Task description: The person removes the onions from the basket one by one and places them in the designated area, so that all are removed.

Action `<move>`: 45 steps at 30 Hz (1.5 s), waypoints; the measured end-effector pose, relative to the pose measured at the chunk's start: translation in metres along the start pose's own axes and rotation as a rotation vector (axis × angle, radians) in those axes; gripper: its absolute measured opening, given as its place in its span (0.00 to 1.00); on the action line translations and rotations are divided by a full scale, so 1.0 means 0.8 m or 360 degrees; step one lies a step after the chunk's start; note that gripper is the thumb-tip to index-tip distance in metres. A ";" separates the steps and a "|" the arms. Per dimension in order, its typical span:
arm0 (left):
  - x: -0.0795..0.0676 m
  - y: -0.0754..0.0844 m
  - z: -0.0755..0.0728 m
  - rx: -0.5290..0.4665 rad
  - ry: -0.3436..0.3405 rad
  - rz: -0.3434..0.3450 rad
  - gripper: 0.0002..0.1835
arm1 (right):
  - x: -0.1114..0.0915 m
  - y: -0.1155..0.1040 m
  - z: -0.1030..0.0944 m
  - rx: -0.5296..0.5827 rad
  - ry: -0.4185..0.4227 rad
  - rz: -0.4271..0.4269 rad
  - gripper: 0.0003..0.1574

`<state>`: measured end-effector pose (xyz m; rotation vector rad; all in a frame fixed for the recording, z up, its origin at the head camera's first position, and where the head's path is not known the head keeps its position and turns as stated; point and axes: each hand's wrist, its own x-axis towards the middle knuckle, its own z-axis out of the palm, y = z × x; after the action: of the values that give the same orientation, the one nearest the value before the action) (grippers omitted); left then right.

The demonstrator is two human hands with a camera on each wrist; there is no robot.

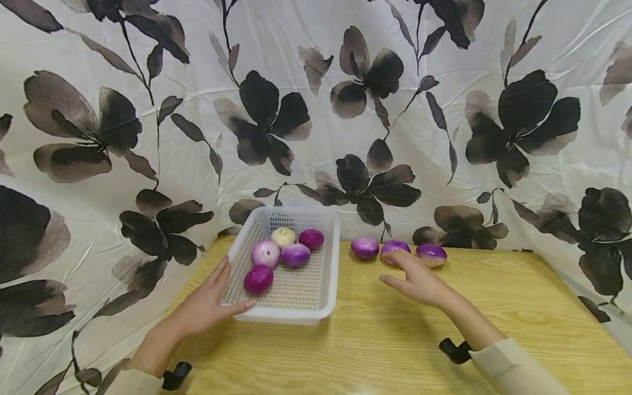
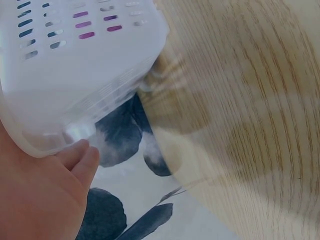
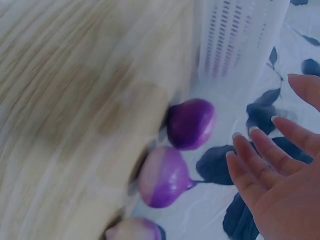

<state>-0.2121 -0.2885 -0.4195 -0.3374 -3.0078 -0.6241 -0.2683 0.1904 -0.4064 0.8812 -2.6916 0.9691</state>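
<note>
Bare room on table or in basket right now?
Bare: table in front of the basket; table right of the rightmost onion; basket floor, front right. Crowded: basket's back and left, five onions; table's back edge, row of three onions, right hand close by; basket's left rim, left hand gripping.

Floral cloth [image 1: 316, 140] behind a yellow wood-grain table [image 1: 385, 345].
The cloth is white, printed with large grey-black flowers [image 1: 266, 127], thin dark stems [image 1: 144, 81] and narrow leaves [image 1: 188, 127]; it rises behind the table's far edge and runs down past its left and right sides, with shiny creases toward the upper right. The tabletop has a soft sheen, and its streaked grain shows closely in both wrist views.
</note>
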 end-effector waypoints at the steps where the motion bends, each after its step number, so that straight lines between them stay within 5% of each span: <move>1: 0.000 0.000 0.000 -0.0002 -0.0003 -0.0002 0.66 | 0.002 -0.001 0.002 0.0009 -0.0008 -0.0001 0.28; 45: -0.001 0.000 0.000 -0.0011 0.0005 0.0014 0.66 | 0.058 -0.088 0.058 0.0213 -0.0217 -0.0254 0.29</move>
<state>-0.2112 -0.2885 -0.4193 -0.3499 -3.0004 -0.6340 -0.2632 0.0959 -0.3899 1.2099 -2.6390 1.1006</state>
